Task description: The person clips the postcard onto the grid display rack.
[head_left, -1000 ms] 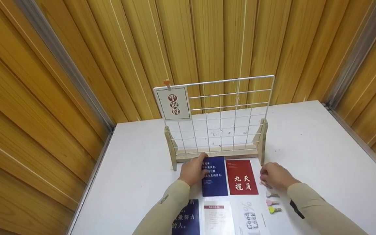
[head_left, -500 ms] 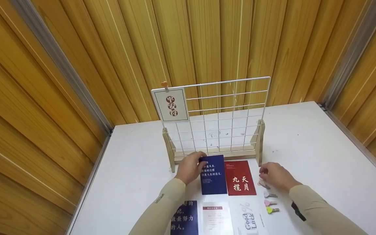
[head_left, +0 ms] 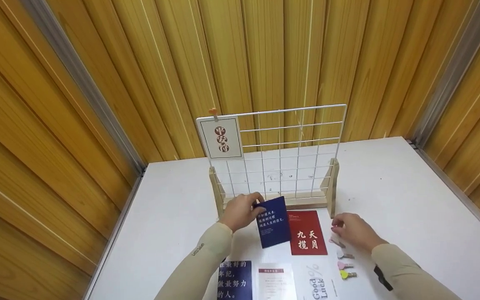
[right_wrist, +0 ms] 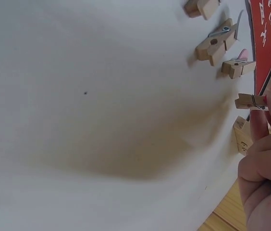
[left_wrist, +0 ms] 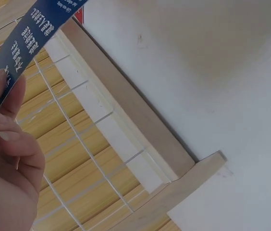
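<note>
My left hand [head_left: 240, 211] pinches a navy blue card with white writing [head_left: 274, 225] at its upper left corner. The card is tilted and overlaps the red card [head_left: 308, 241] beside it. In the left wrist view, thumb and fingers grip the end of the blue card [left_wrist: 32, 36]. A small wooden clothespin [right_wrist: 251, 101] with a red-pink piece is pinched in my right hand [right_wrist: 267, 168], right of the red card. Behind both hands stands a white wire grid rack on a wooden base [head_left: 306, 201]. An orange-topped clothespin [head_left: 213, 112] fixes a white card [head_left: 223, 152] at its top left.
Several clothespins lie near my right hand, among them a yellow one [head_left: 347, 274] and a pink one [head_left: 345, 265]. A dark blue card [head_left: 234, 283], a white card [head_left: 276, 283] and a "Good Luck" card [head_left: 317, 287] lie in front. Wood-patterned walls [head_left: 265, 50] enclose the white table [head_left: 173, 216].
My left hand has taken the blue card by its corner, raised it and tilted it. My right hand has drawn the clothespin slightly away from the others.
</note>
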`<state>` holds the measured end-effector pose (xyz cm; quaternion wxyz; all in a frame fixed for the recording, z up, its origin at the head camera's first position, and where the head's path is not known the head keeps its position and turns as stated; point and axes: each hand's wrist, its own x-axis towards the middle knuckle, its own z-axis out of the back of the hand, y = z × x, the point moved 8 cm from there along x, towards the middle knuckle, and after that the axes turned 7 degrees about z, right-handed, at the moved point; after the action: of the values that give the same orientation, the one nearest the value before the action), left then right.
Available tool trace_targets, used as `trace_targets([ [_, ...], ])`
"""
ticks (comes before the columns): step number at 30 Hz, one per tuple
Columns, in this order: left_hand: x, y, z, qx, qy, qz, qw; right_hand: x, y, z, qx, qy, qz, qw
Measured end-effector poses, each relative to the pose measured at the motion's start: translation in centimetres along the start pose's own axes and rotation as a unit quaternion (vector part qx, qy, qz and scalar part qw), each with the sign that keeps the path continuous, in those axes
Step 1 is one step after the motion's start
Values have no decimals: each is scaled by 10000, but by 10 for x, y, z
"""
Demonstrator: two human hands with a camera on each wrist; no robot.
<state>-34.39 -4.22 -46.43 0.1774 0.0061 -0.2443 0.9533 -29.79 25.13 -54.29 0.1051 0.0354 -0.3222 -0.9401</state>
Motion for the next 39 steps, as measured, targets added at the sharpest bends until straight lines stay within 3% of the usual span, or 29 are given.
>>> trace_targets([
  [13,11,-17,31,-73,154,-337,9993,-3,2,1,-12,-73,115,9999],
  [39,33,-66,109,516,-531,-1101,9912,-5,2,10,-155,-163,265,9994],
])
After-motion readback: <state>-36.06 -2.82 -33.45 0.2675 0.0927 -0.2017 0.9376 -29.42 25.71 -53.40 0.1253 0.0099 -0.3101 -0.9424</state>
